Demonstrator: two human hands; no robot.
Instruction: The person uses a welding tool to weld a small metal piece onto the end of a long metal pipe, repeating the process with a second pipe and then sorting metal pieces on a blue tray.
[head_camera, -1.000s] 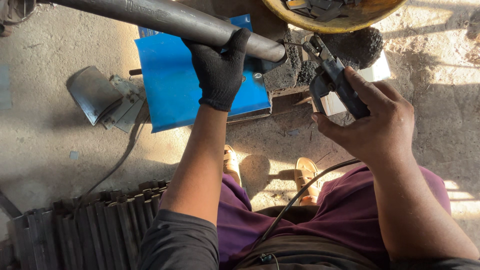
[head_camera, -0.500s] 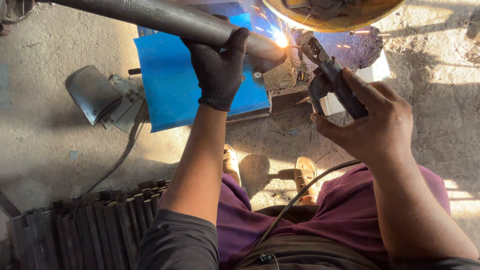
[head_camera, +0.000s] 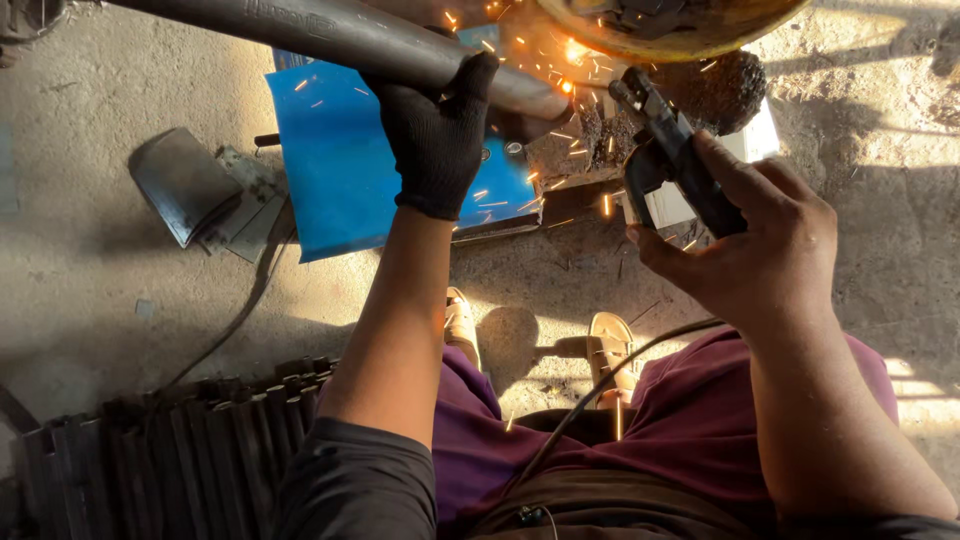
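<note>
Overhead, from the head camera, the left hand (head_camera: 438, 140), in a black knit glove, is clenched over the dark steel pipe (head_camera: 330, 30), its fingers curling across the top a little back from the pipe's cut end. That end points toward the yellow dish (head_camera: 680, 40) at the upper edge, and sparks burst in the gap between them. The bare right hand (head_camera: 760, 250) is closed firmly round the handle of the black electrode holder (head_camera: 665, 150), whose nose reaches up toward the pipe's end; whether a rod sits in it is hard to tell through the glare. Below the pipe lies a blue sheet (head_camera: 340, 170), with a grey scoop-like metal piece (head_camera: 185, 185) beside it on the concrete. Against a second ago, when no arc burned, sparks now scatter wide over the blue sheet, more than half a second ago; both hands keep their holds, and the pipe has barely shifted.
</note>
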